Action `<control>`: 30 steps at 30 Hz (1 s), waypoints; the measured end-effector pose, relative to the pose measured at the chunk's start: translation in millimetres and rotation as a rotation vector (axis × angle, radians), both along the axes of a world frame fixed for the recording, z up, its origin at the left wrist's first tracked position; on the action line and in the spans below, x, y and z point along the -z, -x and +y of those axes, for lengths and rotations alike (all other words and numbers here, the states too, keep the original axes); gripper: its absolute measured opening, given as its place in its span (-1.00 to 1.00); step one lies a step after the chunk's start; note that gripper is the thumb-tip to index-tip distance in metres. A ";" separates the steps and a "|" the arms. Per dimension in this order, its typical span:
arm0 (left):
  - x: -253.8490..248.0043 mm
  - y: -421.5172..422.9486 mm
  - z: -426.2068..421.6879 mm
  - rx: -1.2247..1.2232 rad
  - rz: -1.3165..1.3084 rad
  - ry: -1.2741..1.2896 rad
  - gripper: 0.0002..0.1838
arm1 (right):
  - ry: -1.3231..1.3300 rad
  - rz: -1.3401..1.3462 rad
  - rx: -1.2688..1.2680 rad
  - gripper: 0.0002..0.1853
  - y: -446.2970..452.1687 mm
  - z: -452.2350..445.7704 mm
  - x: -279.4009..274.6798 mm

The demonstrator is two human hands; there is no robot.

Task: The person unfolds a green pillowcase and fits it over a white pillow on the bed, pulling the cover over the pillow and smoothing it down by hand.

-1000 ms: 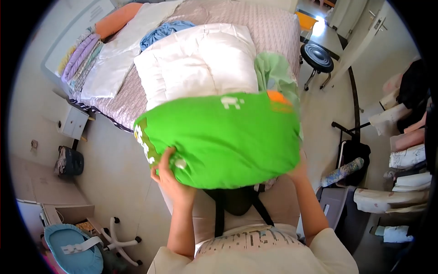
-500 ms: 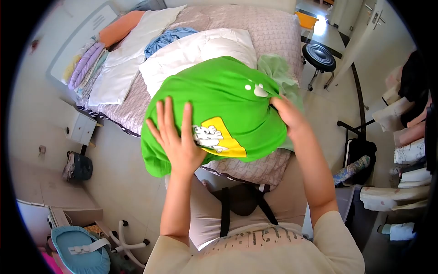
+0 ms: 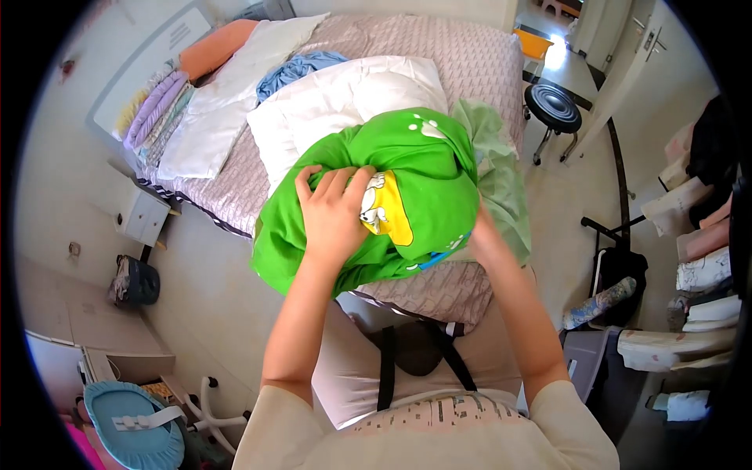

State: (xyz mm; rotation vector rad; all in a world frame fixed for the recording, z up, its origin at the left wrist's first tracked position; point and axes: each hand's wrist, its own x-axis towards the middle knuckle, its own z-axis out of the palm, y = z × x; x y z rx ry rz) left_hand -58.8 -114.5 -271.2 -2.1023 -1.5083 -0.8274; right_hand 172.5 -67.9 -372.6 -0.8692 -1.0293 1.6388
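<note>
A bulky bundle of bright green cloth, printed with white paw marks and a yellow cartoon patch, is held between my hands over the near end of the bed. My left hand presses into its left side, fingers bent and gripping the folds. At the right edge my right hand holds the bundle from the side and below; its fingers are hidden behind the fabric. Pale green sheer cloth lies on the bed right behind my right hand. Just beyond the bundle is a white quilt.
The bed carries blue crumpled cloth, an orange pillow and folded bedding. A round black stool stands to the right, near a clothes rack. A blue-covered chair is at the lower left.
The green bundle has become narrower and more folded, its printed patch turning partly under. My left hand has moved right with its fingers curling in; my right hand has moved lower, behind the cloth.
</note>
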 end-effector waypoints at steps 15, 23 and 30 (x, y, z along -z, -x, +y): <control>19.7 85.3 -30.2 0.271 -1.057 0.313 -0.75 | -0.585 -0.628 0.492 -0.68 28.9 95.8 -9.1; 34.3 93.5 -24.0 0.187 -1.406 0.283 -0.69 | -0.430 -0.122 0.185 -0.14 42.0 -14.3 -9.6; -38.7 76.4 -45.6 0.269 -0.963 0.253 -0.82 | -0.583 -0.673 0.593 -0.72 8.0 110.6 -18.4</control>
